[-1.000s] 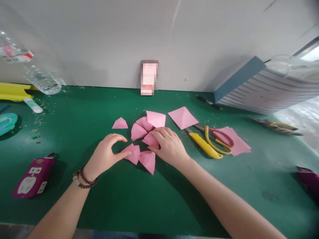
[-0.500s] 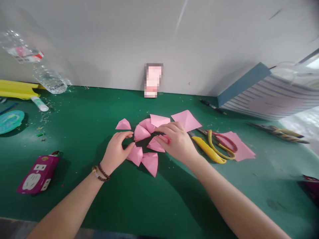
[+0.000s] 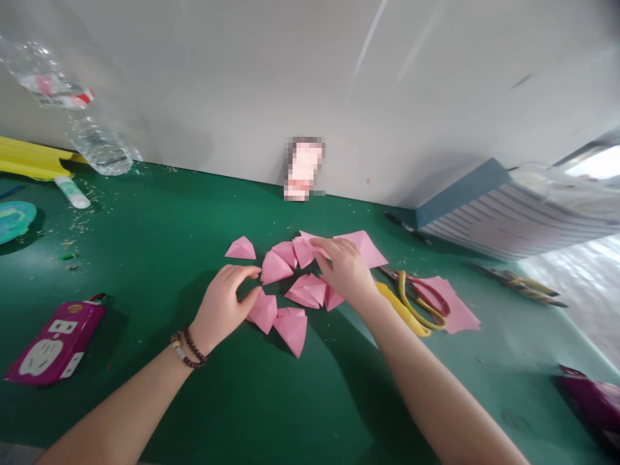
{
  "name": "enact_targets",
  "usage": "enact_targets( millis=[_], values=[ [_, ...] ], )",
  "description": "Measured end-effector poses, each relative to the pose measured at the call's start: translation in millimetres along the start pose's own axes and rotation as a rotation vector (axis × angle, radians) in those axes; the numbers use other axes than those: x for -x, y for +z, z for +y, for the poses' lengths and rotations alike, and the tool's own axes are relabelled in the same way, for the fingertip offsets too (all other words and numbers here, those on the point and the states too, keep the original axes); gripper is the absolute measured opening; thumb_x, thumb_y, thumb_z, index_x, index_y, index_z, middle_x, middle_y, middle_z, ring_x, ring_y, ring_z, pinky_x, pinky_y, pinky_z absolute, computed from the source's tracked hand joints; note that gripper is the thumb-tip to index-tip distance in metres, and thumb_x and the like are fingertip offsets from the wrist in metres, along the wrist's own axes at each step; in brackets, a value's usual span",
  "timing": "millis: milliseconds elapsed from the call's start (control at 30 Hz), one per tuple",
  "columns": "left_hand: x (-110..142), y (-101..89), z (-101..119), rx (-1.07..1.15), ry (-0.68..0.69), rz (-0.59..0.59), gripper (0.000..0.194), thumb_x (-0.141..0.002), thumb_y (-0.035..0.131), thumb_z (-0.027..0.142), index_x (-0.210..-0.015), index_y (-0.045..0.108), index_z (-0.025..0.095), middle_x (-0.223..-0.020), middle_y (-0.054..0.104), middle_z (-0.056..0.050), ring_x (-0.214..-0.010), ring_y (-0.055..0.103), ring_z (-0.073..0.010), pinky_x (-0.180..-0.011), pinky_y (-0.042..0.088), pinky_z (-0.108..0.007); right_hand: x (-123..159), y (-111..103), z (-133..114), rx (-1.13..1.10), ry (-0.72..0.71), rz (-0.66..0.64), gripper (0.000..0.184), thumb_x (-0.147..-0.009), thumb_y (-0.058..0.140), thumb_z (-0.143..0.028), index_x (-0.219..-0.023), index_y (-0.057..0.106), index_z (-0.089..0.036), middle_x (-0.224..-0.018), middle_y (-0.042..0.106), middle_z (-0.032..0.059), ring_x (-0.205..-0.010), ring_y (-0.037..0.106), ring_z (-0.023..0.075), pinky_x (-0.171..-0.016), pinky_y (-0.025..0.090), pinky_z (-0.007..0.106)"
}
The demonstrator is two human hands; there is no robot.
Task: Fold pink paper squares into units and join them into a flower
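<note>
Folded pink paper pieces lie in a loose ring on the green mat (image 3: 159, 400). My left hand (image 3: 225, 307) curves beside a folded pink piece (image 3: 264, 311), its thumb tip close to the paper. Lower down, another folded piece (image 3: 292, 329) sits just right of that hand. My right hand (image 3: 345, 269) rests with its fingers across a pink piece (image 3: 304, 253) and the edge of a flat pink square (image 3: 367, 248). Under its heel, further folded paper (image 3: 305, 290) lies partly hidden.
To the right lie red-and-yellow-handled scissors (image 3: 421, 300) on a pink sheet (image 3: 458, 307), with a yellow cutter (image 3: 400, 309) partly behind my wrist. A magenta power strip (image 3: 55, 342), a plastic bottle (image 3: 99, 148) and a striped box (image 3: 513, 219) surround the mat.
The folded pieces under my right hand now sit closer together, with one more showing beneath its heel. My right hand has moved onto the flat square. The whole view has tilted.
</note>
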State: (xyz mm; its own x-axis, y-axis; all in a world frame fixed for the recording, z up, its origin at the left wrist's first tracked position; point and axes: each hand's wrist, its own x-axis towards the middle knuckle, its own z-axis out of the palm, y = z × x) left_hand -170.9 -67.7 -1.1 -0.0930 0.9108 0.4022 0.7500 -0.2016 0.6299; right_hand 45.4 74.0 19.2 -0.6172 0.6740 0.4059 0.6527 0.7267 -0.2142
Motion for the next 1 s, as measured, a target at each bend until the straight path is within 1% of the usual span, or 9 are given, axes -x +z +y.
enact_targets(
  millis=[133, 233, 333, 433, 533, 600, 700, 833, 1000],
  values=[
    [1.1, 1.4, -1.8, -0.014, 0.014, 0.002, 0.023, -0.083, 0.06, 0.014, -0.105, 0.06, 0.02, -0.102, 0.069, -0.005, -0.098, 0.063, -0.0211, -0.086, 0.054, -0.039, 1.8, -1.5, 7.1, 0.025, -0.04, 0.096, 0.026, -0.094, 0.042, -0.021, -0.103, 0.067, -0.019, -0.092, 0.074, 0.0081, -0.085, 0.066, 0.0233, -0.085, 0.05, 0.04],
    [1.1, 2.2, -2.7, -0.021, 0.019, 0.003, 0.022, -0.083, 0.061, 0.014, -0.104, 0.06, 0.02, -0.099, 0.069, -0.004, -0.096, 0.063, -0.0206, -0.085, 0.054, -0.038, 4.4, -1.9, 17.0, 0.131, -0.052, 0.115, 0.027, -0.092, 0.043, -0.016, -0.1, 0.068, -0.019, -0.093, 0.074, 0.0074, -0.088, 0.067, 0.0216, -0.094, 0.046, 0.04],
    [0.3, 2.5, -2.9, -0.026, 0.014, 0.007, 0.022, -0.083, 0.061, 0.014, -0.104, 0.06, 0.02, -0.098, 0.069, -0.004, -0.095, 0.063, -0.0202, -0.085, 0.054, -0.037, 6.6, -3.8, 23.2, 0.256, -0.002, 0.054, 0.03, -0.085, 0.045, -0.009, -0.1, 0.069, -0.017, -0.096, 0.074, 0.0101, -0.1, 0.065, 0.0252, -0.101, 0.04, 0.046],
    [-0.7, 3.0, -3.1, -0.03, 0.01, 0.018, 0.021, -0.083, 0.061, 0.015, -0.103, 0.061, 0.019, -0.098, 0.069, -0.004, -0.095, 0.063, -0.0196, -0.085, 0.054, -0.036, 3.2, -7.2, 15.9, 0.195, 0.001, -0.048, 0.043, -0.077, 0.048, -0.007, -0.117, 0.063, -0.015, -0.119, 0.067, 0.0118, -0.116, 0.057, 0.0281, -0.106, 0.036, 0.049],
    [-1.4, 3.9, -4.3, -0.028, 0.011, 0.033, 0.02, -0.083, 0.061, 0.015, -0.102, 0.061, 0.019, -0.099, 0.069, -0.004, -0.095, 0.063, -0.0194, -0.086, 0.053, -0.036, -7.9, -8.4, -1.1, 0.084, -0.09, -0.19, 0.049, -0.083, 0.054, -0.022, -0.132, 0.052, -0.017, -0.133, 0.058, 0.0089, -0.129, 0.046, 0.0286, -0.113, 0.027, 0.052],
    [-1.7, 4.1, -5.2, -0.03, 0.007, 0.038, 0.02, -0.082, 0.061, 0.015, -0.102, 0.061, 0.019, -0.098, 0.069, -0.004, -0.094, 0.063, -0.0195, -0.086, 0.053, -0.036, -16.8, -6.7, -9.6, 0.081, -0.118, -0.295, 0.056, -0.083, 0.057, -0.03, -0.137, 0.047, -0.016, -0.136, 0.056, 0.0105, -0.13, 0.045, 0.0304, -0.112, 0.028, 0.052],
    [-1.8, 3.5, -5.5, -0.029, 0.002, 0.03, 0.019, -0.083, 0.061, 0.015, -0.101, 0.061, 0.019, -0.097, 0.069, -0.004, -0.094, 0.063, -0.0196, -0.084, 0.053, -0.036, -26.2, -2.8, -10.8, 0.112, -0.081, -0.38, 0.056, -0.085, 0.054, -0.022, -0.139, 0.043, -0.015, -0.125, 0.063, 0.0126, -0.116, 0.057, 0.028, -0.109, 0.031, 0.05],
    [-1.3, 2.1, -4.2, -0.016, 0.01, 0.026, 0.018, -0.084, 0.059, 0.015, -0.101, 0.061, 0.02, -0.099, 0.069, -0.004, -0.095, 0.063, -0.02, -0.085, 0.053, -0.037, -28.9, -0.2, -0.7, 0.146, -0.011, -0.377, 0.051, -0.086, 0.045, -0.012, -0.137, 0.045, -0.01, -0.117, 0.067, 0.0152, -0.105, 0.063, 0.0275, -0.1, 0.04, 0.046],
    [-1.6, 2.4, -4.3, -0.027, 0.008, 0.025, 0.017, -0.084, 0.06, 0.016, -0.101, 0.061, 0.02, -0.1, 0.07, -0.005, -0.096, 0.063, -0.0206, -0.086, 0.053, -0.038, -29.6, 2.8, -2.6, 0.11, -0.053, -0.364, 0.05, -0.088, 0.049, -0.019, -0.138, 0.045, -0.017, -0.134, 0.057, 0.0106, -0.12, 0.053, 0.0268, -0.101, 0.041, 0.042]
  ],
)
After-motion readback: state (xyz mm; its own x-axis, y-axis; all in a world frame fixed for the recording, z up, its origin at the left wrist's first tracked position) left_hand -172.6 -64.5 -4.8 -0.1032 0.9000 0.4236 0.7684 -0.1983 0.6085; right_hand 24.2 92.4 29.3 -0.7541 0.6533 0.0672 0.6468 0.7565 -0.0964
